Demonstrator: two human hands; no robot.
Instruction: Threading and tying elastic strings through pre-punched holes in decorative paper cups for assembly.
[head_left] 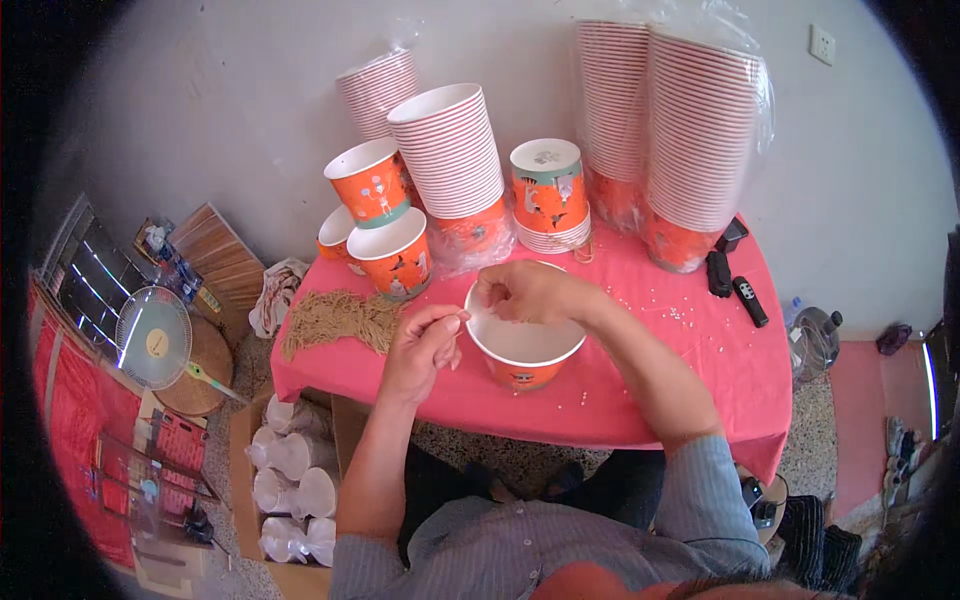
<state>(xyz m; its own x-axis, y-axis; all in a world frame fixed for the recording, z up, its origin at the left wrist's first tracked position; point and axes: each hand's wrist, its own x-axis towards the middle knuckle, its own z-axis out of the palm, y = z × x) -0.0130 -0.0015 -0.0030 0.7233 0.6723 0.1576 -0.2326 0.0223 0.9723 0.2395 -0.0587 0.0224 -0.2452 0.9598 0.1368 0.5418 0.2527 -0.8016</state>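
In front of me on the pink-covered table stands an orange paper bucket (522,375) with a white inside, its mouth facing up. My left hand (424,350) is at its left rim, thumb and forefinger pinched together. Over the bucket's mouth, close to the left fingertips, my right hand (530,292) has its fingers curled in. Whatever either pinch holds is too small or hidden to make out. A bundle of tan cords (340,322) lies left of my left hand. Small white beads (675,313) are scattered right of the bucket and near its base.
Tall bucket stacks, some in clear plastic, stand along the back, including a right stack (700,140) and a middle stack (450,150). Loose orange buckets (390,262) sit at the left. A black remote (750,302) lies near the right edge. Below left is a carton (245,470) of wrapped cups.
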